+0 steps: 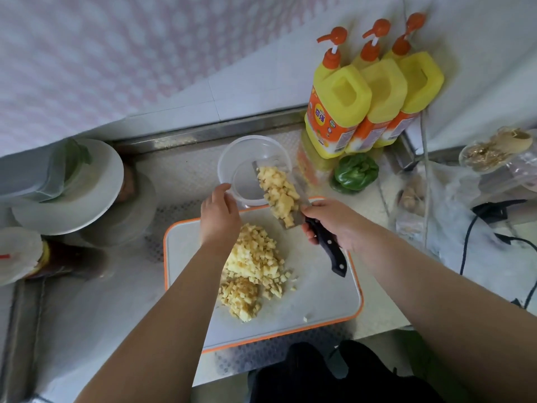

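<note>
The left hand (219, 212) is laid with loosely bent fingers against the clear bowl (225, 158) at its 8 o'clock side. Nothing is clasped in its grip, so the light bowl could be pushed along the counter (180, 175). Diced pieces (280, 193) are carried on the cleaver (297, 218), which is slanted over the bowl's 4 o'clock rim. If it is tipped too steeply, dice may be spilled outside. More dice are heaped on the cutting board (319, 301), at 6 o'clock from the bowl. The cleaver's black handle is enclosed in the fully closed grip of the right hand (334, 225).
</note>
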`<state>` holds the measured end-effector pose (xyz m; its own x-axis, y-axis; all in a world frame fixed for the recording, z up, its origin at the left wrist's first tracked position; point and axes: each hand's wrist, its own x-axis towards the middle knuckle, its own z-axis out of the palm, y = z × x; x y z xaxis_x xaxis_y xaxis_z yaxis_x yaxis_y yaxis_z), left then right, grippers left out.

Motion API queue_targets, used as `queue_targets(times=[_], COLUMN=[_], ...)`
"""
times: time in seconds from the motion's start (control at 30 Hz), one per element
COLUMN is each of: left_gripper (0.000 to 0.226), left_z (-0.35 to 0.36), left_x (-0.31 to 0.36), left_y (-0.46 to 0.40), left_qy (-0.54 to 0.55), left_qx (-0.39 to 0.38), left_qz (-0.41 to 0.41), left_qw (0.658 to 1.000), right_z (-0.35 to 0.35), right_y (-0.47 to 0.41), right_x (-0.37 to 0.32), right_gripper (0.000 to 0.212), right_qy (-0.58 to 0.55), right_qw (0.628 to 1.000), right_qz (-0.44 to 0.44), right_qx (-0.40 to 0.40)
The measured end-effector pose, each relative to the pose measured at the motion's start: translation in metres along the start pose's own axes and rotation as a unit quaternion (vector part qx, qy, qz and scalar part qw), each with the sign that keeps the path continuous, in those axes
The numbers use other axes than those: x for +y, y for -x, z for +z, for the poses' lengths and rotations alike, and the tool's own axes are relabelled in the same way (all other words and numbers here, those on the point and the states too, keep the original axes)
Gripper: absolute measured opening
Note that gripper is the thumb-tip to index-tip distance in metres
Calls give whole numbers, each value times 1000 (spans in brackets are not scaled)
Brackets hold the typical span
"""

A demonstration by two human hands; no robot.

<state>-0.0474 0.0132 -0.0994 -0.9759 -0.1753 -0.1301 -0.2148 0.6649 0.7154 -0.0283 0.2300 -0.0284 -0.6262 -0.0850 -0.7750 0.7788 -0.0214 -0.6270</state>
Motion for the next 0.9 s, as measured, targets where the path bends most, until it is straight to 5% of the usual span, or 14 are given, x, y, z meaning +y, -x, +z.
queue_targets(times=[0.13, 0.33, 0.5, 0.63, 0.9], left_gripper=[32, 34, 63, 43, 44], left_z=[-12, -16, 0, 19, 30], left_x=[4, 18, 39, 48, 57], left_y=[-4, -28, -56, -78, -98], left_qy=[50, 100, -1, -89, -147], left_qx=[64, -6, -144, -209, -237], left_qz=[8, 94, 168, 168, 156], left_qw=[997, 990, 975, 959, 947], right_z=[20, 38, 44, 44, 38], right_y=[-28, -54, -63, -63, -56], right_x=[-32, -59, -71, -80, -83], right_gripper=[17, 12, 11, 22, 16], right_qy=[12, 36, 63, 35, 77], right_qw=[999, 998, 996, 997, 997], right_qz=[30, 41, 55, 62, 22], right_qx=[11, 23, 14, 14, 9])
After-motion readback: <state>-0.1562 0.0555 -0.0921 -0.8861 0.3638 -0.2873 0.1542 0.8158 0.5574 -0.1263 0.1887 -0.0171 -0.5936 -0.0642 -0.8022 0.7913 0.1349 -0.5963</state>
